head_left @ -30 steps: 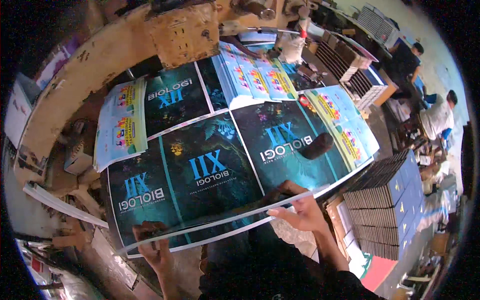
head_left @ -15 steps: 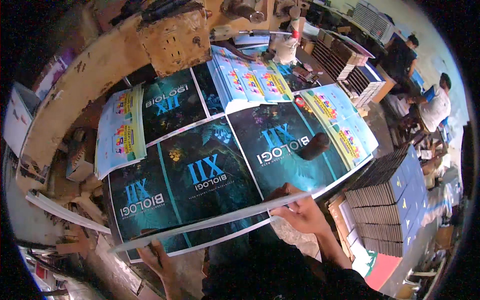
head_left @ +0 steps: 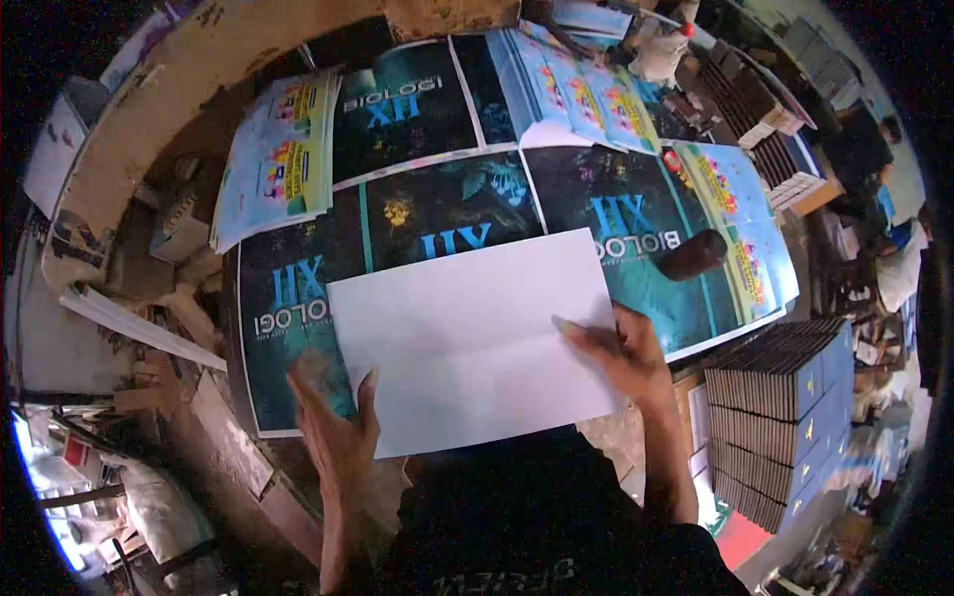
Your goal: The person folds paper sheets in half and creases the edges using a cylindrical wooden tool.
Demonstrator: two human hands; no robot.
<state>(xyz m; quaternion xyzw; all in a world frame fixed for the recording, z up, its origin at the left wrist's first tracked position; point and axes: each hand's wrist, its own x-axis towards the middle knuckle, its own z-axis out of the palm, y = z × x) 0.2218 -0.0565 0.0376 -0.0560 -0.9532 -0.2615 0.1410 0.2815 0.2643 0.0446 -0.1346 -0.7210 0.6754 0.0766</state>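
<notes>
A blank white paper sheet point(head_left: 472, 348) lies tilted in front of me, over the dark blue-green printed cover sheets point(head_left: 402, 114) on the table. Its right edge is in my right hand point(head_left: 636, 363), thumb on top and the other fingers curled at the edge or hidden below. Beside the sheet's lower left edge is my left hand point(head_left: 333, 422), thumb and fingers spread apart and slightly blurred. The thumb of that hand is close to the paper's edge; whether it touches cannot be made out.
Light-blue and yellow printed sheets lie in a left stack point(head_left: 278, 159), a back stack point(head_left: 576, 89) and a right stack point(head_left: 740, 219). A dark rounded tool point(head_left: 694, 255) rests on the covers. Bound blue books point(head_left: 785, 417) are piled at right. People sit farther back.
The large sheet, edge-on between both hands before, now shows as a smaller-looking white face. My left hand has risen and its fingers have spread. The view has shifted.
</notes>
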